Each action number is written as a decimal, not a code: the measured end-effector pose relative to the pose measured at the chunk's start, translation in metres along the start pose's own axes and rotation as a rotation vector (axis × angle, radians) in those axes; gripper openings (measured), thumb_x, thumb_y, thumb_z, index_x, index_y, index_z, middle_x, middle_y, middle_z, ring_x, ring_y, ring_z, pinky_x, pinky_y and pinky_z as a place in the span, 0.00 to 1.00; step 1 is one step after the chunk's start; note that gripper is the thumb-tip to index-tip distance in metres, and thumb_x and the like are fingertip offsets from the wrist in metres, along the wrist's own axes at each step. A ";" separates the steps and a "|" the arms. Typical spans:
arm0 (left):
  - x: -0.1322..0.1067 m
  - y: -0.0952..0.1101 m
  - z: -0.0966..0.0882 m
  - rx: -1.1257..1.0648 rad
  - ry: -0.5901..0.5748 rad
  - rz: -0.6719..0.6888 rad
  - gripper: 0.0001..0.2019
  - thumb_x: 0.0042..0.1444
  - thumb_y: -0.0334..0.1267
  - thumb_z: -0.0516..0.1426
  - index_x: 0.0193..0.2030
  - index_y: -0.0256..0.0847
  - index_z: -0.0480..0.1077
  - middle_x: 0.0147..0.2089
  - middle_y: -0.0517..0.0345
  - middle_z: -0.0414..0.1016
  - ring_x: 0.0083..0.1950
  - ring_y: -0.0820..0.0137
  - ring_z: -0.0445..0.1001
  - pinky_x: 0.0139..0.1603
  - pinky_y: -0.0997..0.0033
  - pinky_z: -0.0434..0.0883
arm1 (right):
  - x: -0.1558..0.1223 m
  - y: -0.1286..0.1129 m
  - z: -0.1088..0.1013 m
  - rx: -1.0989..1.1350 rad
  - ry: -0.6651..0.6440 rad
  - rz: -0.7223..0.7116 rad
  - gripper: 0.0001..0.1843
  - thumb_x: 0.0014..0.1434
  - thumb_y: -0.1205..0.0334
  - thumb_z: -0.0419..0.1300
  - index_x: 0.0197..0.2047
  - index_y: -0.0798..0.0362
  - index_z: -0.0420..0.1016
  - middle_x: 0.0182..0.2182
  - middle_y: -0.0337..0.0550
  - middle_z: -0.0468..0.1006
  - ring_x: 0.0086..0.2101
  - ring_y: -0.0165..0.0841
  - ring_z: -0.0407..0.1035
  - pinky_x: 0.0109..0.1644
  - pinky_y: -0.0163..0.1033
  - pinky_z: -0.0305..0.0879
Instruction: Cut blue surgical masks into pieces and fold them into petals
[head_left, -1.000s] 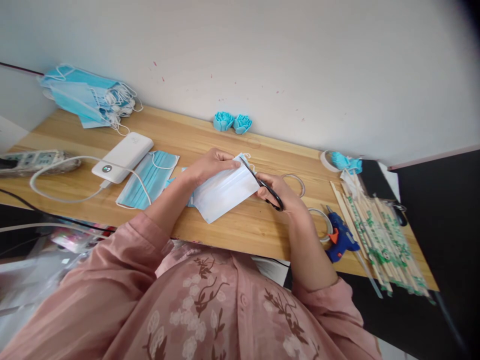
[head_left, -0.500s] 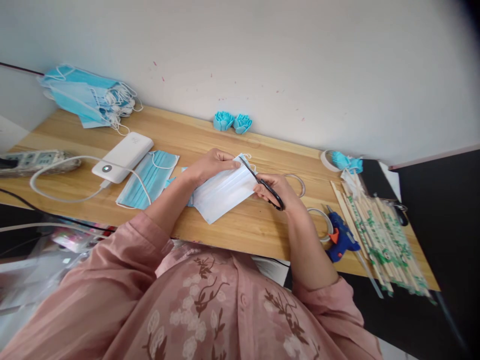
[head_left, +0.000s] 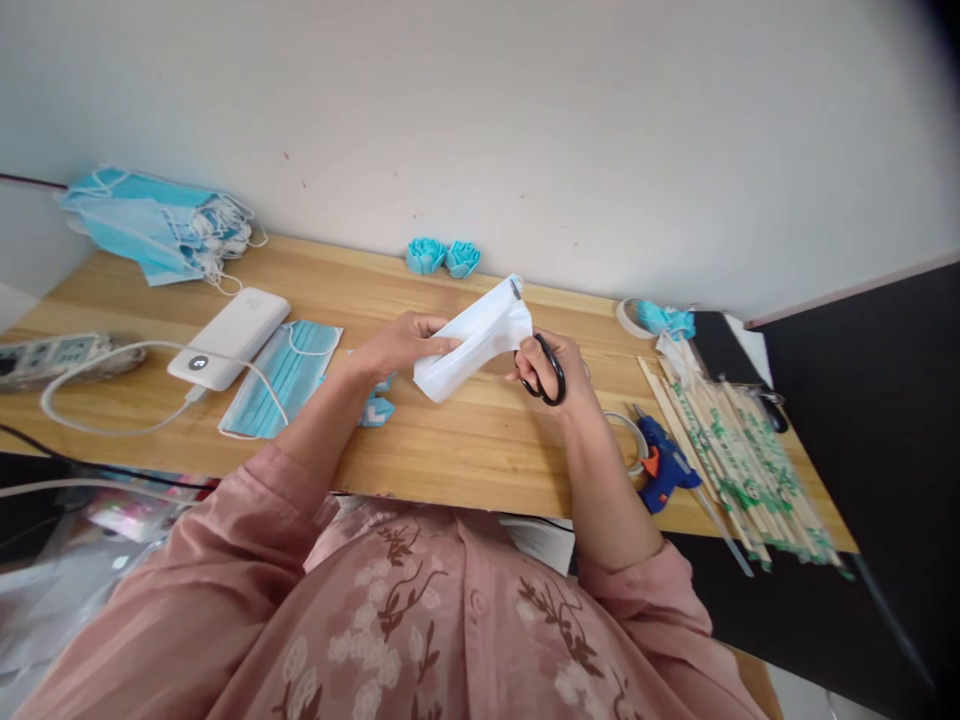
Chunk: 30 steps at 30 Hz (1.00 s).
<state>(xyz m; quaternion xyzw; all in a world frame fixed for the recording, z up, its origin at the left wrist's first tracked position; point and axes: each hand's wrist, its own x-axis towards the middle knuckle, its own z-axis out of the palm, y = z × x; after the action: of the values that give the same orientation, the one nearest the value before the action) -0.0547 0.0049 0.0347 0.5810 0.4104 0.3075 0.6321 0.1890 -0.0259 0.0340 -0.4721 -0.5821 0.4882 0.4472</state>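
My left hand [head_left: 409,343] pinches a face mask [head_left: 480,335] near its left side, its white face up and bent along its length. Black-handled scissors [head_left: 553,370] are gripped in my right hand [head_left: 566,362], their handles spread apart. The blades are mostly hidden by the mask, and one dark tip shows at its upper right corner. Small blue mask pieces [head_left: 377,410] lie on the table by my left wrist. Beyond the mask, two blue flowers [head_left: 442,257] folded from mask material sit near the wall.
At left are a blue mask [head_left: 289,375], a white power bank [head_left: 229,338] with its cable, a power strip [head_left: 64,355] and a mask pile [head_left: 150,225]. At right lie tape [head_left: 630,440], a blue glue gun [head_left: 665,460] and wrapped wooden sticks [head_left: 750,460].
The mask has turned and folded up along its length, and my left hand has shifted from its upper edge to its left side. The scissors have turned, their blades now mostly behind the mask.
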 end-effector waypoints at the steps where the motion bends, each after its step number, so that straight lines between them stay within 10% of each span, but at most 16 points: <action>1: 0.002 -0.001 -0.001 -0.014 0.013 0.011 0.21 0.40 0.50 0.71 0.35 0.35 0.77 0.28 0.61 0.74 0.27 0.75 0.68 0.27 0.77 0.64 | 0.001 0.001 -0.002 0.025 0.061 -0.012 0.30 0.52 0.32 0.63 0.22 0.52 0.64 0.15 0.29 0.61 0.15 0.20 0.54 0.31 0.36 0.76; 6: 0.013 -0.013 -0.004 -0.208 0.128 0.074 0.17 0.42 0.48 0.71 0.29 0.36 0.75 0.28 0.59 0.76 0.29 0.73 0.73 0.34 0.72 0.73 | 0.007 0.002 -0.006 0.130 0.223 -0.011 0.33 0.47 0.28 0.64 0.23 0.51 0.63 0.15 0.28 0.62 0.14 0.20 0.55 0.29 0.34 0.76; 15: 0.017 -0.001 -0.002 -0.961 0.395 0.122 0.07 0.62 0.38 0.58 0.42 0.39 0.75 0.39 0.56 0.83 0.43 0.70 0.80 0.48 0.73 0.76 | 0.004 0.002 0.009 0.253 0.064 0.050 0.31 0.46 0.30 0.67 0.25 0.51 0.64 0.16 0.29 0.64 0.16 0.21 0.57 0.33 0.37 0.78; 22: 0.011 0.001 0.023 -0.976 0.177 0.326 0.26 0.63 0.62 0.51 0.50 0.41 0.74 0.57 0.48 0.77 0.65 0.62 0.71 0.63 0.61 0.71 | 0.011 0.015 0.017 0.378 0.144 0.077 0.36 0.43 0.29 0.68 0.41 0.53 0.72 0.18 0.27 0.65 0.16 0.21 0.55 0.33 0.40 0.79; 30: 0.018 -0.021 0.033 -0.914 0.090 0.186 0.19 0.58 0.46 0.63 0.53 0.40 0.73 0.57 0.47 0.77 0.58 0.57 0.76 0.60 0.56 0.71 | 0.001 0.012 0.027 0.225 -0.048 0.055 0.29 0.52 0.39 0.66 0.47 0.54 0.75 0.17 0.26 0.63 0.16 0.21 0.56 0.33 0.36 0.76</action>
<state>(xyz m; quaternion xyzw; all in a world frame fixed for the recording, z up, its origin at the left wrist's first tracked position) -0.0189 0.0016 0.0110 0.2635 0.2061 0.5369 0.7745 0.1633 -0.0277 0.0187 -0.4230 -0.5208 0.5738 0.4697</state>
